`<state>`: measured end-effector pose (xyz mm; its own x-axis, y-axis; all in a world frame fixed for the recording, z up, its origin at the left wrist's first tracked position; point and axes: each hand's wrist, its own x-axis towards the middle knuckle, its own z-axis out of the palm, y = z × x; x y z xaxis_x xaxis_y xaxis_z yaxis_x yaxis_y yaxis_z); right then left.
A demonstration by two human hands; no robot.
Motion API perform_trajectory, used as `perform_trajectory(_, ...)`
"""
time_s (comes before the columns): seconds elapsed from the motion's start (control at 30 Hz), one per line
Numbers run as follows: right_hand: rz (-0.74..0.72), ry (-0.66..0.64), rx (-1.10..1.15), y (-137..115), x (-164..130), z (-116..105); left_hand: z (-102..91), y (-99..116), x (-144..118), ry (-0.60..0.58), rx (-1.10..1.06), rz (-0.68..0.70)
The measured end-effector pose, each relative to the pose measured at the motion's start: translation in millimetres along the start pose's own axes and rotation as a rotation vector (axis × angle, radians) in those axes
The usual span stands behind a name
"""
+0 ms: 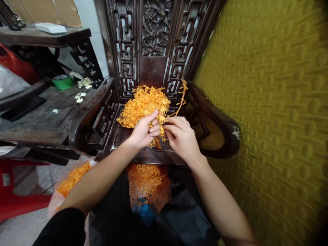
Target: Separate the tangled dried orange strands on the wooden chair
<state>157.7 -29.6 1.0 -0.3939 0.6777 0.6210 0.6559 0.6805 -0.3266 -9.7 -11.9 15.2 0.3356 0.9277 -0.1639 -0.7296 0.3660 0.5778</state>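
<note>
Carved chair (153,70): one orange heap (143,104), two hands (143,131) (183,140), one sprig (182,100).

The chair back (153,71) is carved dark wood with a glossy, polished finish, and the wooden seat (123,138) looks duller and scuffed near its front edge. On it, the orange blossoms (145,100) look matt and rough. Below that edge, a clear plastic bag (164,194) crinkles shinily; beyond the left edge, the red stool (25,206) is smooth plastic. The yellow wall (269,95) is bumpy, the sleeve (63,227) matt black cloth
</note>
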Motion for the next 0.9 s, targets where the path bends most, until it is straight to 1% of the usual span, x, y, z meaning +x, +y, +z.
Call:
perform_trajectory(0.03,-0.006,-0.004,0.046,1,1,2,1.1,1,-1,0.0,-0.024,-0.01)
perform_trajectory(0.07,0.018,-0.023,0.101,1,2,5,2.1,2,-3,0.004,-0.044,-0.011)
perform_trajectory(0.17,0.179,-0.158,0.331,2,1,7,2.8,7,-6,0.035,-0.061,0.006)
perform_trajectory(0.23,0.257,-0.254,0.476,2,-1,5,1.1,11,-7,0.056,-0.035,0.016)
perform_trajectory(0.3,0.297,-0.288,0.543,0,-3,1,-1.7,18,-8,0.066,-0.002,0.039)
perform_trajectory(0.37,0.296,-0.307,0.535,-2,-3,-3,-4.7,24,-7,0.081,0.016,0.087)
perform_trajectory(0.43,0.249,-0.361,0.473,-5,-3,-6,-7.1,30,-7,0.104,0.027,0.121)
perform_trajectory(0.5,0.211,-0.408,0.382,-9,-1,-7,-8.7,33,-6,0.119,0.044,0.12)
perform_trajectory(0.53,0.215,-0.413,0.339,-11,1,-6,-9.2,34,-6,0.119,0.054,0.112)
perform_trajectory(0.67,0.308,-0.352,0.236,-13,3,-3,-10.7,32,-6,0.101,0.093,0.113)
perform_trajectory(0.77,0.304,-0.342,0.186,-9,1,1,-10.7,30,-7,0.062,0.129,0.13)
perform_trajectory(0.83,0.287,-0.364,0.2,-5,-1,5,-9.9,28,-7,0.035,0.157,0.123)
perform_trajectory(0.9,0.296,-0.367,0.285,-2,-2,9,-8.5,26,-8,0.021,0.181,0.106)
